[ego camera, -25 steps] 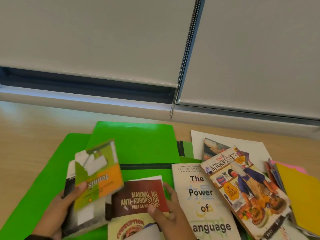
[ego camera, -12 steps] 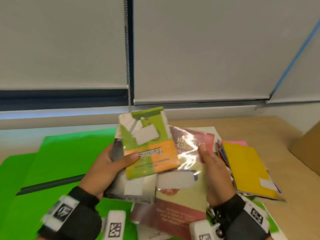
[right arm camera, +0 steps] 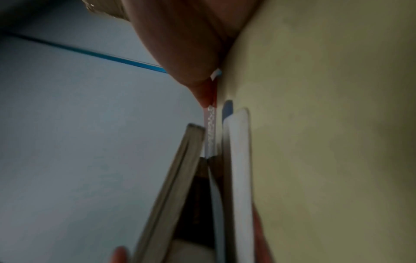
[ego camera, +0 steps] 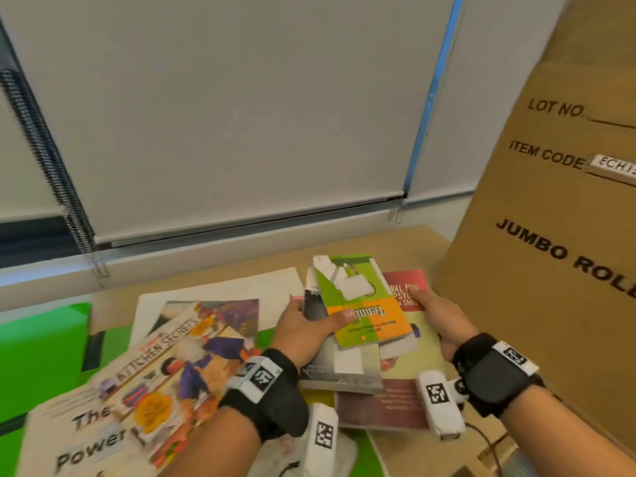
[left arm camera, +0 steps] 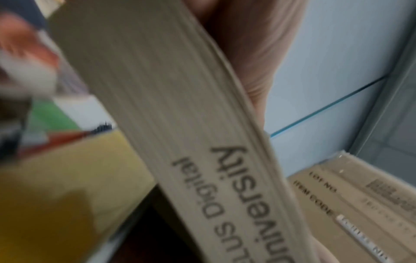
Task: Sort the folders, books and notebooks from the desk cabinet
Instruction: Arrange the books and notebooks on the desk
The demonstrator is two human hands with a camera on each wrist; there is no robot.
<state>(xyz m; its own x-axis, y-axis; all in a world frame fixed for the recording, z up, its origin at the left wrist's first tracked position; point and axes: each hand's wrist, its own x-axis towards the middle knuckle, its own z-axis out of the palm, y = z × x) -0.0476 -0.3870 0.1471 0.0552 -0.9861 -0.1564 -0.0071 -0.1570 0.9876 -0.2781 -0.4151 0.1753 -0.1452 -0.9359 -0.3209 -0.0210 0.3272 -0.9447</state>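
The left hand (ego camera: 303,333) grips the left edge of a small stack of books held above the counter (ego camera: 344,251), thumb curled over the green-and-orange book (ego camera: 358,301) on top, fingers hidden beneath. The right hand (ego camera: 438,320) grips the right edge of the lowest item, the red-and-cream booklet (ego camera: 409,366), with its thumb on the cover; its fingers cannot be seen in the head view. Between those two sits a grey-and-black book (ego camera: 339,364), so the stack is three deep and fanned, not squared. In the left wrist view the page edges of a held book (left arm camera: 180,106) fill the frame; which book of the stack it is cannot be told.

The stack's long axis runs away from the person, towards the window blind (ego camera: 241,108). It hangs just left of the cardboard box (ego camera: 550,270), near but not touching as far as can be seen. The right hand is the nearer to the box; the left is the nearer to the loose books. My reading is that the stack is headed for a free patch of counter beside the box, and the narrow gap there is what the move depends on.

Left of the box, beyond the stack, lie the Kitchen Secrets book (ego camera: 192,359) overlapping a cream book (ego camera: 79,438), a white sheet (ego camera: 220,294) under them, and green folders (ego camera: 41,349) farthest out.
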